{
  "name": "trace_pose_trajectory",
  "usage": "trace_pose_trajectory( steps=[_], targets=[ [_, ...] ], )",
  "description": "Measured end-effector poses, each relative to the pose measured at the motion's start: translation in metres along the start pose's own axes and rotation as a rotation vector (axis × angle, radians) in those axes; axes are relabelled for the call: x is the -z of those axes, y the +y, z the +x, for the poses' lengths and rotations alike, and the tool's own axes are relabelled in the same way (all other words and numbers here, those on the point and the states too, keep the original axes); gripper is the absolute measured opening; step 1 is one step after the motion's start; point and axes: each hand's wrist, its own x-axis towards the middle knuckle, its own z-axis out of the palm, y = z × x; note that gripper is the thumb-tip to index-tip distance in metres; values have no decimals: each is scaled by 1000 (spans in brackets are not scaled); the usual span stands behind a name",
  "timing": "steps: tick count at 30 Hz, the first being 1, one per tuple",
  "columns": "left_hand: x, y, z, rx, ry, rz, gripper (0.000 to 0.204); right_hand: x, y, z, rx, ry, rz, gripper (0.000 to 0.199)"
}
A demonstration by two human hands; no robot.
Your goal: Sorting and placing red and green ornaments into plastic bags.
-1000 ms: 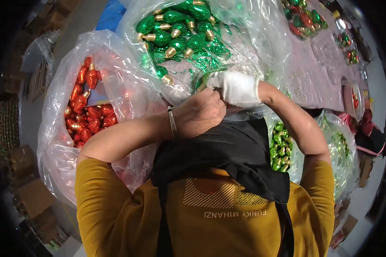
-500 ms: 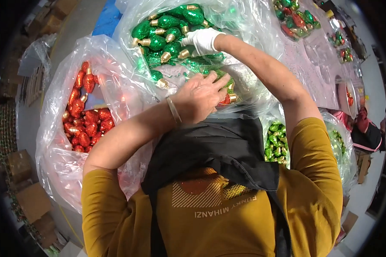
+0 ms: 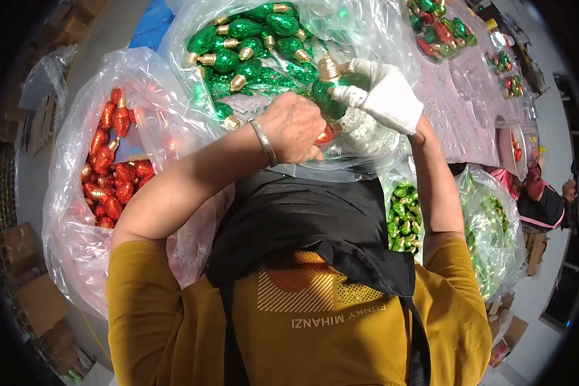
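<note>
The biggest thing in view was the clear plastic bag of green bulbs on the far side, stuffed with glittery green bulb-shaped ornaments with gold caps, and to its left sat another clear bag of red bulbs, well apart from both hands. A third bag of green ones sat lower on the right, near the person's right elbow, and a long table ran off to the far right with small trays of mixed ornaments on it. Both arms were reaching up into the mouth of the far bag. The right hand, in a white glove, had its fingers pinched around one green bulb, gold cap pointing up and to the far side, the body hanging down toward the near left, so its long axis ran roughly upright with a slight tilt. The left hand, bare with a metal bracelet at the wrist, was just left of it and a bit nearer, fingers curled shut around a small red bulb that only peeked out. So the green bulb lay just right of and beyond the left knuckles, and the gloved hand was clearly the one on it.
</note>
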Motion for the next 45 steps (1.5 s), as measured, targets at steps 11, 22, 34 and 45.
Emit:
trace_pose_trajectory(
  steps=[11, 22, 34, 45],
  targets=[
    [2, 14, 2, 141, 81, 63, 52, -32, -22, 26, 43, -584, -1032, 22],
    [21, 15, 7, 297, -45, 69, 61, -5, -9, 5, 129, -353, -799, 22],
    [12, -20, 45, 89, 87, -39, 49, 46, 271, -331, -1086, -145, -667, 37],
    [-5, -18, 76, 102, 125, 113, 37, -120, 511, -435, -1422, 488, -29, 67]
  ],
)
